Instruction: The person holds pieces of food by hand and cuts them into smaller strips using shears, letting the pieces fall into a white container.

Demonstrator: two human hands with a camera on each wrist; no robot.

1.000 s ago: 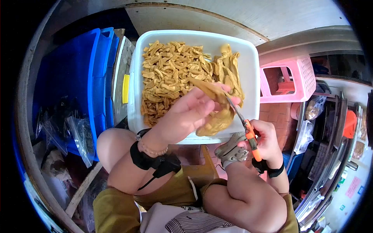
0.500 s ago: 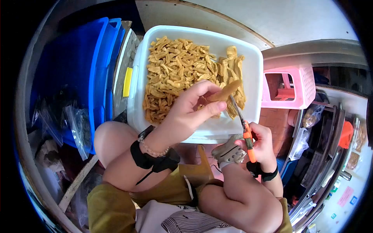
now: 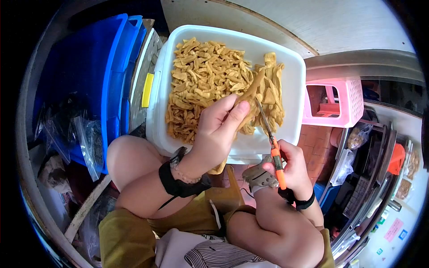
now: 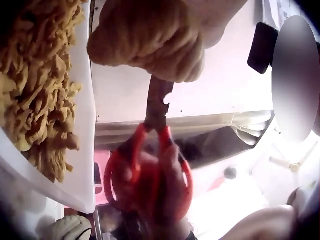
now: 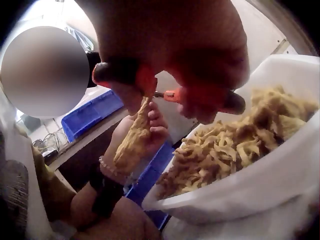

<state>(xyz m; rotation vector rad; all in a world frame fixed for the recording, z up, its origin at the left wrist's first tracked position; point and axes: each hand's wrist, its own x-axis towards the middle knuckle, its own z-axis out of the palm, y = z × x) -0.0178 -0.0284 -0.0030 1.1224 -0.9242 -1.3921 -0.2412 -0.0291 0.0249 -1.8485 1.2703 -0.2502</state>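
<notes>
My left hand [image 3: 216,131] grips a long, wrinkled yellow-brown piece [image 3: 254,87], which looks like preserved vegetable, over the white tub [image 3: 296,85]. One end sticks up past the thumb; the other hangs below the hand, as the right wrist view shows with the piece [image 5: 134,137]. My right hand [image 3: 295,165] holds scissors [image 3: 277,163] with orange and black handles, at the tub's near right corner. Their blades reach up to the piece beside my left thumb; the tips are partly hidden behind the piece in the left wrist view.
Short cut strips [image 3: 203,78] fill the tub's left and middle. Longer uncut pieces [image 3: 271,94] lie along its right side. Blue crates [image 3: 80,76] stand left, a pink stool [image 3: 351,102] right. The person's knees [image 3: 132,156] are close to the tub's near edge.
My left hand has turned over from palm up and shifted the piece, whose free end now points upward. The scissors have moved slightly left with my right hand.
</notes>
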